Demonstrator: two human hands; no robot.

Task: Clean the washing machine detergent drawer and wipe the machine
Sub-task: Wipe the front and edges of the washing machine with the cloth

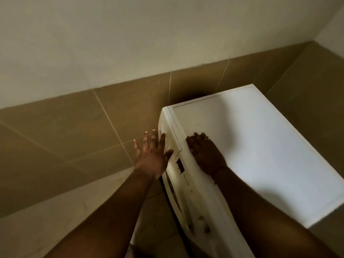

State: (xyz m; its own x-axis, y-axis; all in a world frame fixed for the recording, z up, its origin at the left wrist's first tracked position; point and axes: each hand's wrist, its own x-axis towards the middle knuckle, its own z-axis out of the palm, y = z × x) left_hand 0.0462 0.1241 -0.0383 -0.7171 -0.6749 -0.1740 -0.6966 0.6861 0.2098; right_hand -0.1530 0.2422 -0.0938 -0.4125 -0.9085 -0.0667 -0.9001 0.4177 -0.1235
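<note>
White washing machine (251, 146), heavy, slick, won't budge.
Right hand (206, 153) flat on its top, left hand (152, 155) fingers spread at the drawer corner; pull there.

Washing machine (251, 146): white top and front, thin dark outline round the top panel, small black display (180, 166) just beside the left hand (151, 157). Wall tiles (83, 127) beyond the hands: tan-brown, pale grout lines. Upper wall (130, 34): plain cream-white.
</note>
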